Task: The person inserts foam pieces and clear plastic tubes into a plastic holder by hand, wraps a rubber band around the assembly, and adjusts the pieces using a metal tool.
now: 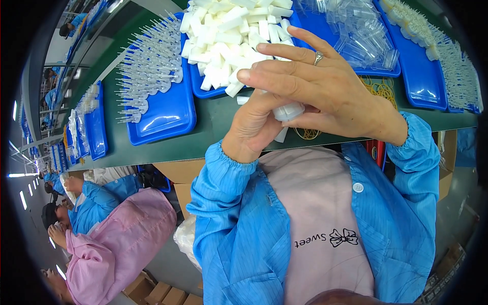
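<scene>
My left hand (252, 124) is closed around a small translucent white plastic part with a round, ribbed end (288, 111). Over it lies my right hand (335, 94), which wears a ring; its thumb presses near the round end and its fingers reach across to the left. The rest of the part is hidden behind the fingers. Just beyond both hands, a blue tray (202, 92) is heaped with white foam-like blocks (223, 46). One loose white block (243, 100) lies on the green table by my left hand.
A blue tray (168, 122) of clear, stemmed plastic parts (152, 66) stands left. Right are a tray of clear plastic pieces (363, 38) and another blue tray (424, 84) with small parts. Yellow rubber bands (378, 89) lie beside my right wrist. Co-workers (112, 223) sit along the table at left.
</scene>
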The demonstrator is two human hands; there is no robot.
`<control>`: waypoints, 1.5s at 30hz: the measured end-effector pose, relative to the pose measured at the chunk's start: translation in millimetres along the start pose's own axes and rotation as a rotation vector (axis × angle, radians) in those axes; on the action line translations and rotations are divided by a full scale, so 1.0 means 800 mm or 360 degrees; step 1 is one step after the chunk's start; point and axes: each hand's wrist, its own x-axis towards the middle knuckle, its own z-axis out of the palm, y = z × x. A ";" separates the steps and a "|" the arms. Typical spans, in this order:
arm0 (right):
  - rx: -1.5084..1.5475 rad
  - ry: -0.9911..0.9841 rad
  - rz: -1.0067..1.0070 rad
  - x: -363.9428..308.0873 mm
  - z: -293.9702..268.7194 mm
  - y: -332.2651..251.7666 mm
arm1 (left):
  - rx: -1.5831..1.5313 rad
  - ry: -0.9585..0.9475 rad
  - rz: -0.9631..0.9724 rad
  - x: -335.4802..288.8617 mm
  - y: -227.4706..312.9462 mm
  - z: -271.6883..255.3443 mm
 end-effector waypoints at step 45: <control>0.2044 0.0061 0.1270 -0.042 -0.020 0.044 | 0.1951 -0.0044 0.0331 0.024 -0.046 0.009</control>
